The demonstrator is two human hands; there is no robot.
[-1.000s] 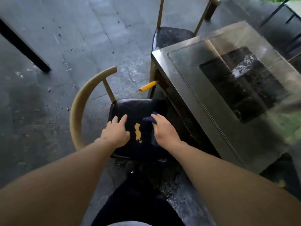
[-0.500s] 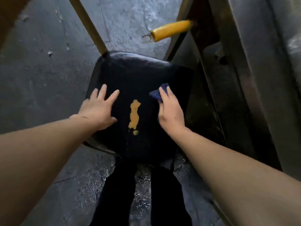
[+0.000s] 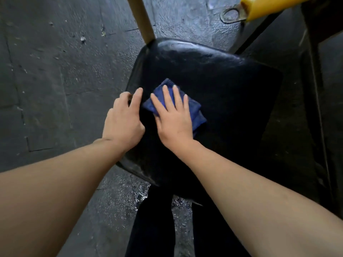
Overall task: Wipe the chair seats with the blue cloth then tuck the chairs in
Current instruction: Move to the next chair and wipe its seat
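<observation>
A: Where is the cloth (image 3: 195, 113) found?

B: It is found on the seat (image 3: 213, 86), left of the middle, folded into a small pad. It is pinned flat under the right hand (image 3: 173, 117), whose fingers (image 3: 166, 98) are spread and laid straight on top; nothing is pinched or clamped.

A: And the left hand (image 3: 123, 121)?

B: It is rested at the seat's left edge, just beside the cloth. The fingers are curled loosely at the rim, but whether the edge is actually gripped cannot be told.

A: How is the cloth judged to handle?

B: It is judged soft, light and limp. Bunching or unfolding may be expected if it is pushed by fingertips alone, so pressure is best spread through the whole palm, as it is seen now.

A: And the seat?

B: A smooth, glossy black surface is shown, apparently padded and possibly damp, since the floor (image 3: 55, 71) near it looks wet. An easy glide is expected, with some give under pressure.

A: Where should the chair be taken for tucking in?

B: The chair is judged stiff and moderately heavy. The tan post (image 3: 142, 19) rising at the far left is likely the firmest hold; the seat rim may be slippery. A dark frame (image 3: 315, 89) is seen close on the right, so little room is left there.
</observation>
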